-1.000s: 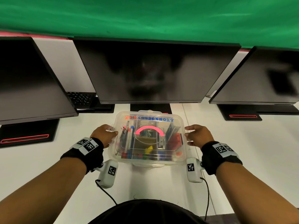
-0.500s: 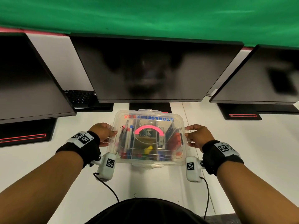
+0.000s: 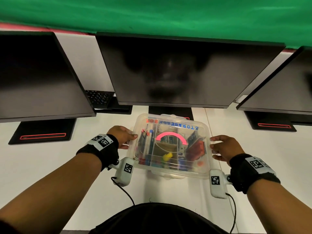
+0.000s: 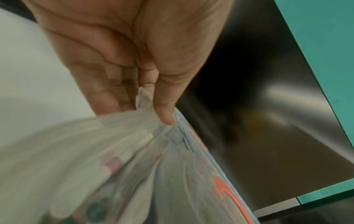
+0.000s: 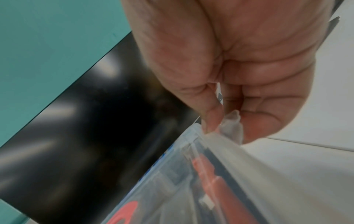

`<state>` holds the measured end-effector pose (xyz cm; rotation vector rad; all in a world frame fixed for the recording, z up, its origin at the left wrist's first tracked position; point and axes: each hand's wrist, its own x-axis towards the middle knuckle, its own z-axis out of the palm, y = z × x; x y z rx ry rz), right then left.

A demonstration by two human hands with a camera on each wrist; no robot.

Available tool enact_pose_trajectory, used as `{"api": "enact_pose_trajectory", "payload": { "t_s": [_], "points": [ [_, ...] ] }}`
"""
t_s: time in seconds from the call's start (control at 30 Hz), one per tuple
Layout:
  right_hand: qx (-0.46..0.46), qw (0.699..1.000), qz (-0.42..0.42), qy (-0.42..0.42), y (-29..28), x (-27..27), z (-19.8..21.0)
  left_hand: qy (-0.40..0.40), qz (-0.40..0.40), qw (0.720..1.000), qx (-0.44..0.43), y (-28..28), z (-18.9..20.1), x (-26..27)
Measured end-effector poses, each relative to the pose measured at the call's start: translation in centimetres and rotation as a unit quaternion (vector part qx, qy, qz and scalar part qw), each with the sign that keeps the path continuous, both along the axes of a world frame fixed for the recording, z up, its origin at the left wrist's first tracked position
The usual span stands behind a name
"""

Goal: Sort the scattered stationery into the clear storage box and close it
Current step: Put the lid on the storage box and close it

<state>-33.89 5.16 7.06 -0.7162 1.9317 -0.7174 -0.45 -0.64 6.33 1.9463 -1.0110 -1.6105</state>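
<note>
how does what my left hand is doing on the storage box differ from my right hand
The left hand is at the clear storage box's left side, the right hand at its right. The left thumb lies on the lid edge; the right thumb is beside its clip. Both pinch a side clip.

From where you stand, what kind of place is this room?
Probably a computer lab or shared office. Three large black monitors stand in a row on a long white desk, a black keyboard sits behind them, and a green cloth backdrop hangs beyond.
</note>
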Motion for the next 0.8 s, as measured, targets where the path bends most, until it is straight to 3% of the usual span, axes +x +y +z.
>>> {"api": "enact_pose_trajectory", "payload": {
  "t_s": [0.17, 0.2, 0.27, 0.3, 0.37, 0.43, 0.6, 0.67, 0.8],
  "points": [
    [0.001, 1.000, -0.002, 0.002, -0.6, 0.2, 0.4, -0.034, -0.035, 0.999, 0.018, -0.6, -0.3, 0.3],
    [-0.002, 1.000, 0.000, 0.024, -0.7, 0.0, 0.2, -0.045, -0.046, 0.998, 0.019, -0.8, -0.3, 0.2],
    [-0.003, 0.987, 0.045, 0.156, -0.9, -0.4, -0.1, -0.101, -0.073, 0.992, -0.003, -1.1, -0.3, -0.1],
    [0.000, 0.973, 0.077, 0.219, -0.9, -0.4, 0.0, -0.154, -0.099, 0.983, -0.025, -1.3, -0.3, -0.2],
    [0.008, 0.953, 0.137, 0.271, -1.0, 0.3, 0.3, -0.255, -0.145, 0.954, -0.065, -1.4, 0.0, -0.3],
    [0.021, 0.941, 0.182, 0.283, -1.2, 0.8, 0.2, -0.296, -0.167, 0.936, -0.090, -1.4, 0.0, -0.4],
    [0.032, 0.935, 0.182, 0.304, -2.0, 1.0, -0.1, -0.399, -0.185, 0.888, -0.134, -0.9, 0.3, -0.5],
    [0.039, 0.928, 0.188, 0.319, -2.1, 1.0, -0.3, -0.385, -0.170, 0.894, -0.154, -0.7, 0.3, -0.7],
    [0.047, 0.932, 0.181, 0.311, -2.3, 1.0, -0.5, -0.291, -0.128, 0.934, -0.164, -0.2, -0.2, -0.8]
  ]
}}
